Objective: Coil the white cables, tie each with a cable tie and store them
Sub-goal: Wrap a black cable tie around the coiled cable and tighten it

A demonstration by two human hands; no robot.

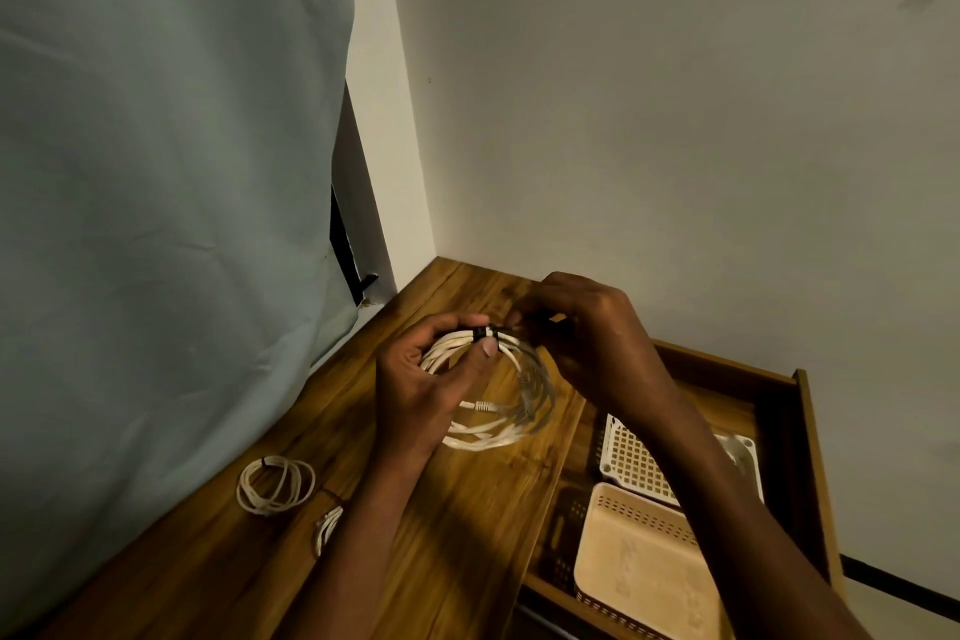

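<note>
No legible text, label, brand, number or sign anywhere. Beige basket [652, 572] floor carries faint raised marks, possibly moulded lettering, too dim and blurred to read. White lattice basket [636, 463], wooden tabletop [467, 535], wall [675, 120] and grey curtain [156, 172]: unmarked surfaces, nothing readable.

The left forearm [358, 525] hides most of a small coil [328, 525]; the right forearm [727, 483] covers part of the white basket [631, 463].
</note>
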